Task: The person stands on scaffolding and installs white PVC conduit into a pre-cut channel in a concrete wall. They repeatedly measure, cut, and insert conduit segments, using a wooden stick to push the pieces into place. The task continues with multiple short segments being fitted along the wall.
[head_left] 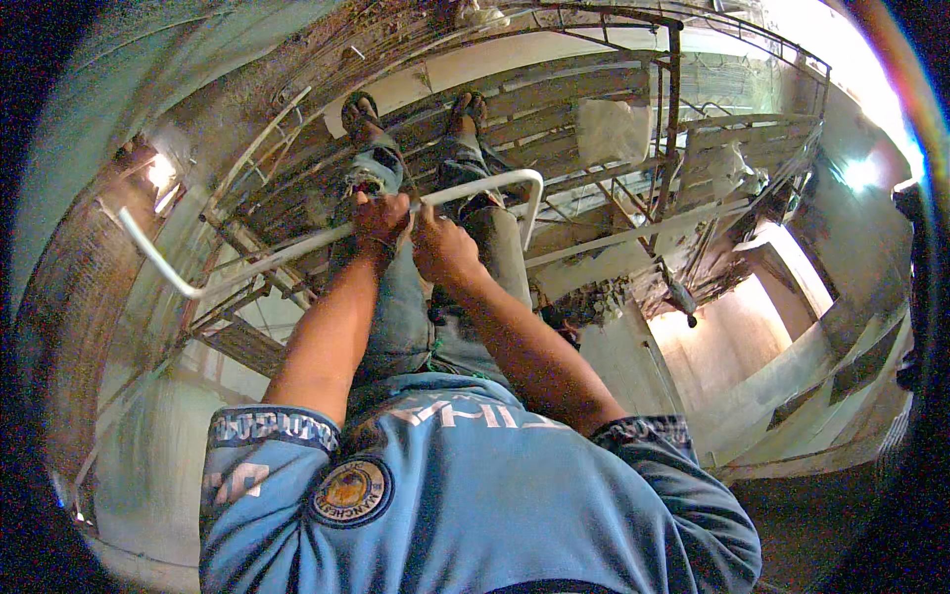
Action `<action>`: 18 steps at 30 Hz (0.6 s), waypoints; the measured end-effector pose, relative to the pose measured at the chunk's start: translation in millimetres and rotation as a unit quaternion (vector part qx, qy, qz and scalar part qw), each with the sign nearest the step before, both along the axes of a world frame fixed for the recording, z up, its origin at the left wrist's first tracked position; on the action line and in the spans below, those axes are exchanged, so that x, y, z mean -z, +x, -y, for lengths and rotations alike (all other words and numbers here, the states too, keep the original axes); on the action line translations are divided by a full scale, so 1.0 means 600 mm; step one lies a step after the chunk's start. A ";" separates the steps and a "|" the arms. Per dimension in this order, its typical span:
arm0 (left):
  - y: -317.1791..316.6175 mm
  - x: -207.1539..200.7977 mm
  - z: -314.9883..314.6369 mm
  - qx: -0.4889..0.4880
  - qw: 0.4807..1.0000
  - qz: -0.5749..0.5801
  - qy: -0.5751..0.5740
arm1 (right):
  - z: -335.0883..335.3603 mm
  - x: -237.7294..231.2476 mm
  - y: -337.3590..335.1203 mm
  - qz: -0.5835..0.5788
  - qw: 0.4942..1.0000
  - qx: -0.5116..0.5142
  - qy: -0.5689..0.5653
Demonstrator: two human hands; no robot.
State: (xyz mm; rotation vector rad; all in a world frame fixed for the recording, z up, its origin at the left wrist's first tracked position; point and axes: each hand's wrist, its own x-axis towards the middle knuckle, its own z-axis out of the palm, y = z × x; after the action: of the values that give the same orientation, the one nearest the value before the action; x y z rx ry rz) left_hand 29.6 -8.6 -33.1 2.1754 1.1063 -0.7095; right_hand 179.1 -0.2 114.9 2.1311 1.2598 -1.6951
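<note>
A thin white pipe (277, 260), bent at an angle near both ends, lies slantwise across my legs at lap height. Its left end sticks up and outward; the right end turns back toward me. My left hand (383, 224) is wrapped round its middle. Close beside it my right hand (447, 247) is closed against the pipe, fingers pressed together. A thin dark strand shows between the hands, too small to name. What the right fingers pinch is hidden.
I stand on a scaffold deck of worn planks (534, 109) high above the floor. A pale plastic sheet or bag (614, 132) lies on the boards. Rusty metal scaffold frames (673, 99) rise at the right, and a ladder-like frame (259, 148) stands at the left. Bare walls surround it.
</note>
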 end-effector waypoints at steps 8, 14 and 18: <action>0.015 -0.015 -0.012 -0.010 0.998 -0.030 -0.056 | 0.028 -0.013 0.000 0.014 0.995 -0.023 -0.093; 0.020 -0.005 -0.008 0.005 0.992 -0.080 -0.099 | 0.038 -0.053 0.009 -0.011 0.993 -0.020 -0.113; 0.025 0.006 -0.004 -0.045 0.995 -0.068 -0.065 | 0.093 -0.061 0.010 0.010 0.990 -0.026 -0.138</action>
State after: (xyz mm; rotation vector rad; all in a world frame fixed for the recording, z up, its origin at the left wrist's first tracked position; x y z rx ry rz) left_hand 44.8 -6.1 -37.0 1.9793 1.1853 -0.8756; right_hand 185.3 -56.0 151.3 1.9336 0.9986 -1.7087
